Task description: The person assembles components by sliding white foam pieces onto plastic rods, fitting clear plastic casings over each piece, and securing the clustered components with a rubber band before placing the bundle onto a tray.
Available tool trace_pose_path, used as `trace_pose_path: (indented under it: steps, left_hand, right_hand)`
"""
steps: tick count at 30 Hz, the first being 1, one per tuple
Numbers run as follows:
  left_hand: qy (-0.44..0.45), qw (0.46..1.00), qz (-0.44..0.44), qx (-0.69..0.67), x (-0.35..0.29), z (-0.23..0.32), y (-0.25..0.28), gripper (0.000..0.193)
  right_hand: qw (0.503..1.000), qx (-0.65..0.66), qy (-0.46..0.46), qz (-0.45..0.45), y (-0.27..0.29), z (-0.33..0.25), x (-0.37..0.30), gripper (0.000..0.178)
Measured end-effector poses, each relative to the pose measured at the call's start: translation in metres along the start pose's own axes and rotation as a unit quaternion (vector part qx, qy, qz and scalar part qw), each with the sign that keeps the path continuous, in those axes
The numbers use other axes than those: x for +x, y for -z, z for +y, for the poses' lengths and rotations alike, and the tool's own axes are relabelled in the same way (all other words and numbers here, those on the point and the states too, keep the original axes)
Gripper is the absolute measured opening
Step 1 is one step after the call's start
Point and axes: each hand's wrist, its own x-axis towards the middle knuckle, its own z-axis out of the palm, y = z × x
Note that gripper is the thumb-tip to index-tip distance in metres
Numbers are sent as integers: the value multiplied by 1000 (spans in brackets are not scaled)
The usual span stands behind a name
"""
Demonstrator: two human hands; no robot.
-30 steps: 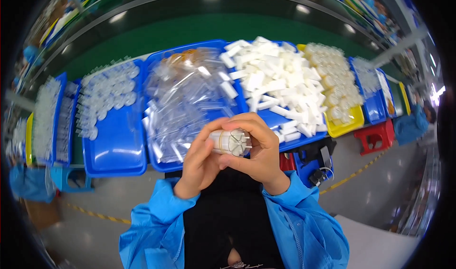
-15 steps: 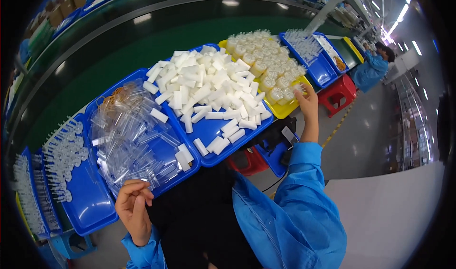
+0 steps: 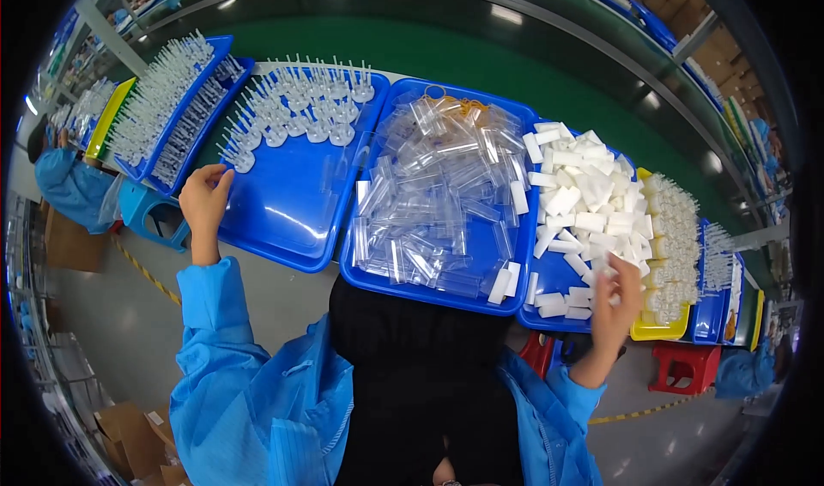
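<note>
My left hand (image 3: pixel 204 201) reaches to the near left corner of a blue tray (image 3: pixel 296 215) that holds rows of clear pronged plastic pieces (image 3: pixel 296 112). Its fingertips touch the nearest piece; whether they grip it is unclear. My right hand (image 3: pixel 616 304) is over the near edge of the pile of white foam blocks (image 3: pixel 579 190), with a small white block between its fingers. Between the two hands stands a blue tray of clear plastic sleeves (image 3: pixel 433 198).
A yellow tray (image 3: pixel 659 330) of finished clear pieces stands right of the white blocks, with more blue trays beyond it. More trays of pronged pieces (image 3: pixel 159 108) lie at far left. A green conveyor belt (image 3: pixel 481 57) runs behind. Red stools (image 3: pixel 682 367) and other workers in blue sit at both sides.
My left hand rose from my lap to the tray of pronged pieces. My right hand came back from the yellow tray to the white blocks. The view swung left.
</note>
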Motion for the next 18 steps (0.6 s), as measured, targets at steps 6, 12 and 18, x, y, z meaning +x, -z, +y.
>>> trace_pose_path:
  steps: [6,12,18]
  left_hand:
    - [-90,993,-19,-72,23,-47,-50,15]
    - [-131,986,-61,-84,29,-48,-49,11]
    - [29,957,-37,-286,3,0,-10,14]
  right_hand:
    - [989,-50,97,-99,-53,-1,13,29]
    - [998,-8,37,-42,-45,-4,13,29]
    - [978,208,-17,-4,-50,0,6,21]
